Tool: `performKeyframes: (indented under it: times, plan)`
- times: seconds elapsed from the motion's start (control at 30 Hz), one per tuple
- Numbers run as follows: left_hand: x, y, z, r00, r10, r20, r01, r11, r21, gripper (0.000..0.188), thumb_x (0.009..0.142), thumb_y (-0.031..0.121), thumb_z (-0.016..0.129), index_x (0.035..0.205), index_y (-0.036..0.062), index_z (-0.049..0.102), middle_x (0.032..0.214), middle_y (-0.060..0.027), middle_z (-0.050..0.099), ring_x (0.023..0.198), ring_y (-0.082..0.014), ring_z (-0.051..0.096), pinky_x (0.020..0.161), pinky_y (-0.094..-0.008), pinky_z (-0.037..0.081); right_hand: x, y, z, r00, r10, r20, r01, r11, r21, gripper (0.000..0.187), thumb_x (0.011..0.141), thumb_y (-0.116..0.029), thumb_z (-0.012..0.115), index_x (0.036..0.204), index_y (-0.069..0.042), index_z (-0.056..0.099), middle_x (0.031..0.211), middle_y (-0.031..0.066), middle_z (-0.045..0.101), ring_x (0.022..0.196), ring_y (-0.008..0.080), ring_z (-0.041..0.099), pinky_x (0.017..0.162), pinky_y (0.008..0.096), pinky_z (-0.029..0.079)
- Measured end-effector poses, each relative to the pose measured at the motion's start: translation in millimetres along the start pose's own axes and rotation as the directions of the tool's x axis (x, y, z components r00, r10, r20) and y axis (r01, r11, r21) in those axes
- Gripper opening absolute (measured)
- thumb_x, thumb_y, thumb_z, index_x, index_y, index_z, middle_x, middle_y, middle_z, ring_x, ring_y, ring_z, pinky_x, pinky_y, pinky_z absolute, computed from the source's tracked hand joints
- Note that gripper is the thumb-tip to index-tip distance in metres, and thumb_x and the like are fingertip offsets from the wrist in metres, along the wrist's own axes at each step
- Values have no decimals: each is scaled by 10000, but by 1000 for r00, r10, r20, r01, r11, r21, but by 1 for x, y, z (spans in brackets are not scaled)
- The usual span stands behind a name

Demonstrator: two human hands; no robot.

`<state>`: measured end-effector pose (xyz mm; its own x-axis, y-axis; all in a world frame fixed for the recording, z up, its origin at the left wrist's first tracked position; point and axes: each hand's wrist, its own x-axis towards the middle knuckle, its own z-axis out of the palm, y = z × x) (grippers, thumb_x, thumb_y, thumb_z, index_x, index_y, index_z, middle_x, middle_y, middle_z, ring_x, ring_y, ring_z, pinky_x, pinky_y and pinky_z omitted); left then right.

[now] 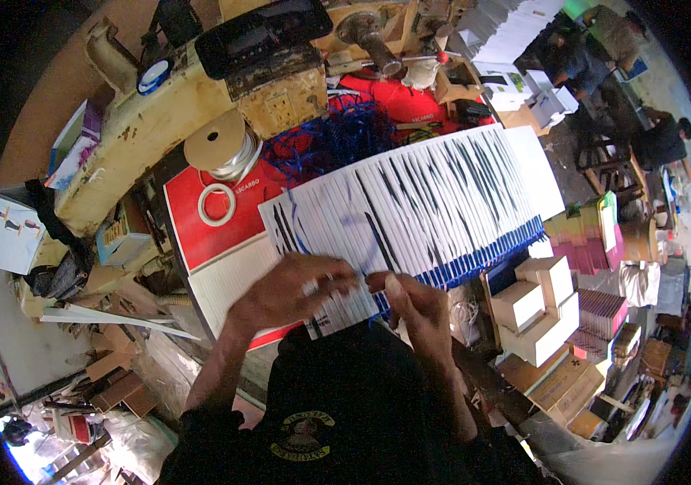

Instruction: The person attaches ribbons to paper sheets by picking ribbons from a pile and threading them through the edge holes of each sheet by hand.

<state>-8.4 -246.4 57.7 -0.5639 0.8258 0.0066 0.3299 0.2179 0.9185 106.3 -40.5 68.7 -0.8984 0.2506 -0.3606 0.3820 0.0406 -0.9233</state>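
A long row of thin white panels (442, 178), packed on edge with dark gaps between some, lies before me. Short blue ribbon ends (487, 255) hang along the row's near right edge. Over the near left part, a blurred loop of blue ribbon (299, 238) arches between my hands. My left hand (301, 287), a ring on one finger, has its fingers bent together at one end of the loop. Close beside it, my right hand (420, 311) pinches the other end between thumb and fingers. The fingertips partly hide the ribbon.
Behind the row lies a tangled heap of blue ribbon (337, 133). A spool of white ribbon (220, 145) and a white tape ring (217, 204) rest on a red sheet (188, 218) at left. White open boxes (535, 311) stand at right. Other people (661, 137) are far right.
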Motion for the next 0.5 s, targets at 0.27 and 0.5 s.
performKeyframes:
  times: [0.27, 0.5]
  plan:
    - [-32, -1, 33, 976, -203, 80, 206, 978, -38, 172, 991, 111, 615, 1105, 8, 693, 908, -163, 733, 802, -267, 732, 736, -392, 568, 17, 17, -15, 992, 117, 40, -121, 857, 500, 308, 1026, -253, 615, 1051, 40, 706, 1001, 132, 711, 810, 116, 655, 606, 213, 495]
    - [-38, -19, 8, 977, -161, -140, 163, 987, 4, 152, 934, -45, 630, 1057, -24, 717, 909, -123, 753, 773, -180, 737, 685, -307, 591, 12, 7, -66, 950, -21, -312, 261, 598, 757, 207, 1015, -133, 614, 1099, 54, 641, 1013, 117, 681, 856, 114, 621, 830, 214, 517]
